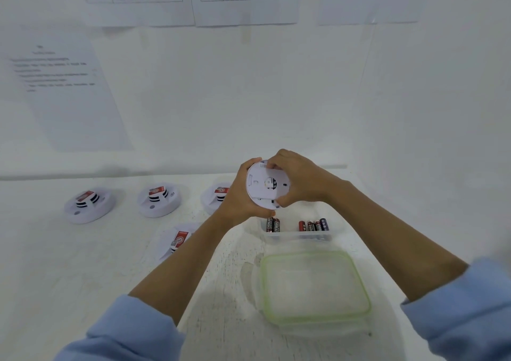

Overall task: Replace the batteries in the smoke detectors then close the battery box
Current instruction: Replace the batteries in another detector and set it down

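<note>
Holding one smoke detector (262, 186) in the air just above the far edge of the battery box (298, 236) — flat back plate tilted toward the camera. Left hand (237, 203) cups the left rim from below, fingers curled round the edge. Right hand (298, 178) pinches the opposite rim, fingertips on the top edge and thumb at the bottom. Could be twisting the base off or seating it; can't tell which.

Handling, my read: light, hollow, rigid plastic. The shell is smooth, so somewhat slippery. Clips and battery contacts are probably the weak points. Take it by the rim with opposed hands, as now.

Battery box: clear, low-walled, open. Inside are red-and-black Eveready batteries (312, 225) — two at the left end, a cluster further right, with a gap between. Can't tell fresh from spent. Its lid (315, 286), clear with a green seal, lies flat just on the near side of the box.

Left of the box are four more detectors with red labels up: nearest detector (177, 241), half-hidden detector (218, 197), middle detector (159, 199), far-left detector (90, 204).
</note>
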